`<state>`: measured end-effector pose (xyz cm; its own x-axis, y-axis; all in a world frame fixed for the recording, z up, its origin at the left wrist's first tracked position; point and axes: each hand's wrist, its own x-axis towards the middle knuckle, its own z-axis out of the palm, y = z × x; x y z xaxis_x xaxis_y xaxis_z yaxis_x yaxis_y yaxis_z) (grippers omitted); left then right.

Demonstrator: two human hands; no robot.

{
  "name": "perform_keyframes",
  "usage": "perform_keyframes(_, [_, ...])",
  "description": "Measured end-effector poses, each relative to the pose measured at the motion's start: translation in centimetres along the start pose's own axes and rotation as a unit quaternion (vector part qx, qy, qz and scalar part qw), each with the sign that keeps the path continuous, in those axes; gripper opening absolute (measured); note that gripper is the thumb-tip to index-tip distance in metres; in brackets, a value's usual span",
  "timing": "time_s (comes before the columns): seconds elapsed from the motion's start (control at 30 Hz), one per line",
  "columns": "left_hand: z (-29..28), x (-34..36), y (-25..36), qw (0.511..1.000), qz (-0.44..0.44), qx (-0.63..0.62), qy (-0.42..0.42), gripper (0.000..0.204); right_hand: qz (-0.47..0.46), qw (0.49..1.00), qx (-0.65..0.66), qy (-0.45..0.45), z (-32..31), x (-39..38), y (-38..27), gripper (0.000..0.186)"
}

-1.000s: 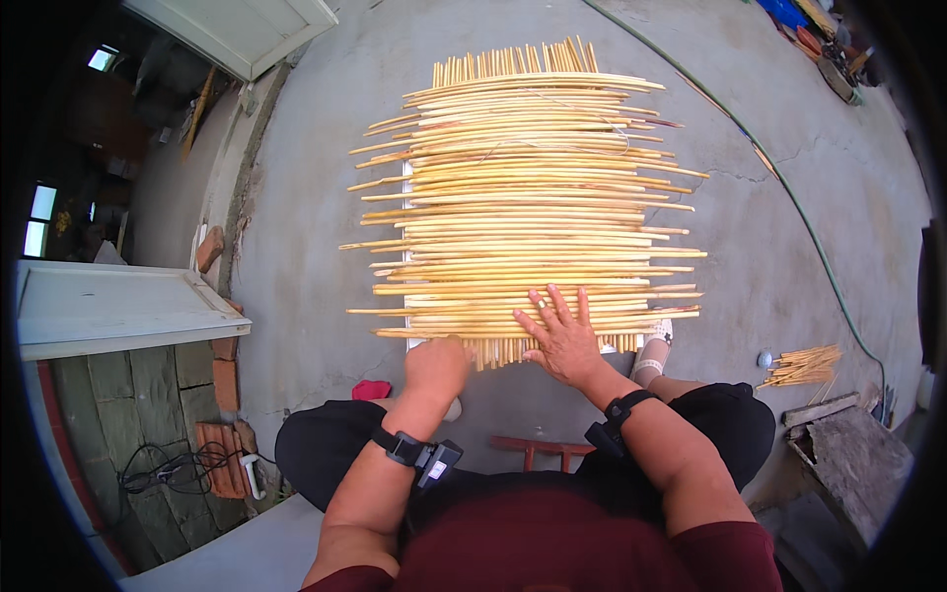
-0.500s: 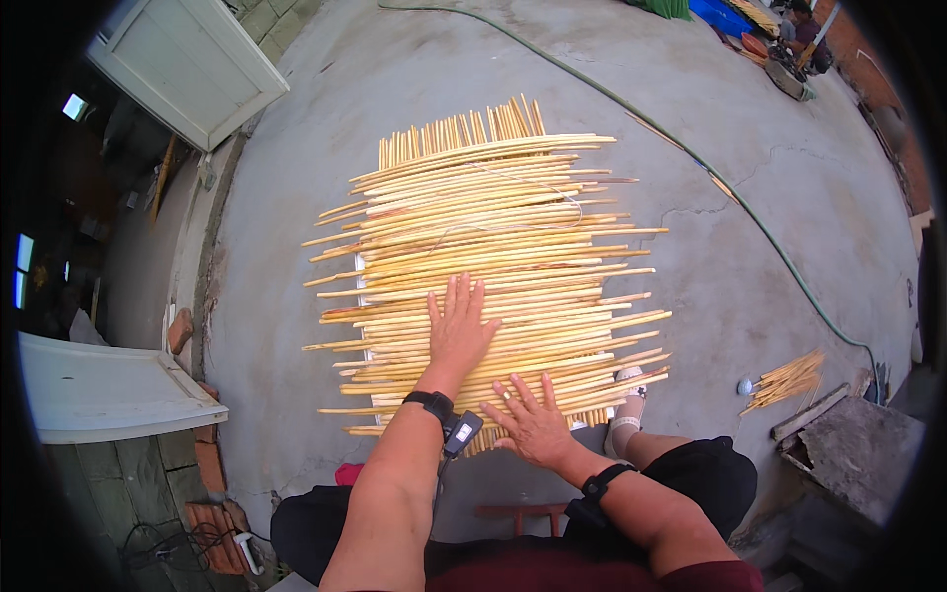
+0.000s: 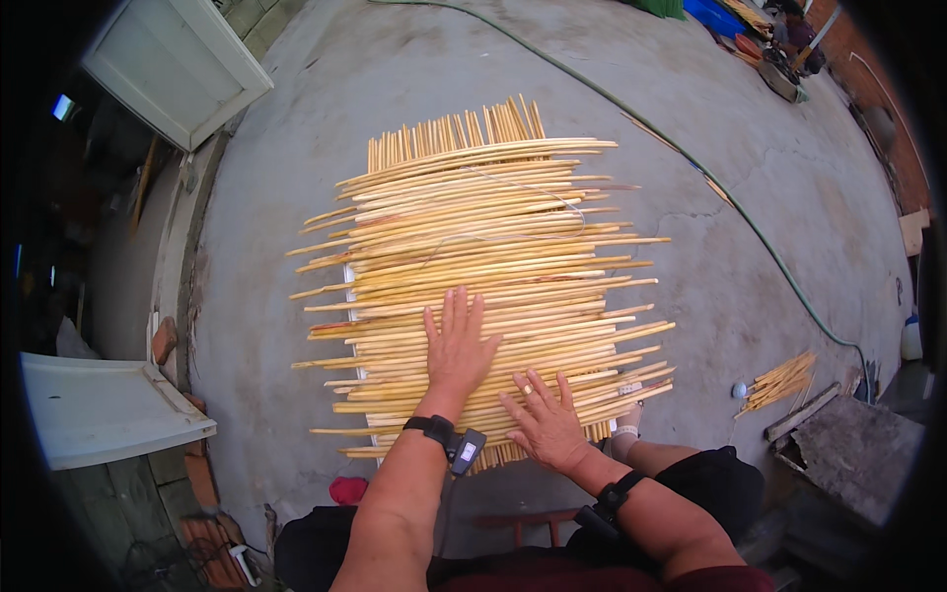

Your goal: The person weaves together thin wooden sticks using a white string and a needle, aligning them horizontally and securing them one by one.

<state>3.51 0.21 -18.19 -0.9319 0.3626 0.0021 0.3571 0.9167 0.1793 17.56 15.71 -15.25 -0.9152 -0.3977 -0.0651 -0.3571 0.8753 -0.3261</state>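
Note:
A wide layer of pale yellow sticks [image 3: 493, 237] lies crosswise over upright sticks [image 3: 454, 138] on a white base, on the concrete ground. A thin looped cord [image 3: 577, 210] rests on the upper rows. My left hand [image 3: 459, 345] lies open, palm down, on the middle of the crosswise sticks, fingers pointing away from me. My right hand [image 3: 547, 424] is open with spread fingers on the lower rows, right of and nearer to me than the left. Both wrists carry black straps with small devices.
A green hose [image 3: 750, 222] curves along the right. Loose sticks [image 3: 779, 380] lie beside a pale ball [image 3: 739, 391] and a weathered board [image 3: 838, 454]. Open white doors [image 3: 168, 69] and bricks [image 3: 164, 340] line the left. A co-worker [image 3: 794, 39] is at the top right.
My left hand has moved from the near edge up onto the middle rows and opened flat. My right hand stays spread on the near rows. The view has shifted, showing more ground beyond the sticks.

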Motion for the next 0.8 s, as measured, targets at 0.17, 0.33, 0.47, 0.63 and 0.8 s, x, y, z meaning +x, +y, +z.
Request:
perform_keyframes(0.17, [0.0, 0.2, 0.2, 1.0, 0.013, -0.006, -0.003, 0.071, 0.095, 0.994, -0.027, 0.049, 0.7, 4.1, 2.0, 0.068])
perform_keyframes(0.33, [-0.2, 0.2, -0.3, 1.0, 0.017, -0.006, -0.009, 0.071, 0.102, 0.994, -0.032, -0.004, 1.2, 4.7, 2.0, 0.072])
perform_keyframes(0.47, [-3.1, 2.9, 0.2, 0.996, -0.029, -0.046, -0.065, 0.073, 0.109, 0.994, -0.023, 0.005, 1.6, 4.4, 2.5, 0.072])
perform_keyframes(0.63, [-4.2, 11.5, -2.4, 1.0, 0.006, -0.019, 0.004, 0.069, 0.105, 0.994, 0.0, 0.017, 1.3, 4.2, 2.8, 0.071])
perform_keyframes(0.8, [-2.7, 18.1, -6.4, 0.998, -0.055, 0.04, -0.004, 0.066, 0.093, 0.995, 0.017, 0.007, 1.1, 4.7, 2.5, 0.071])
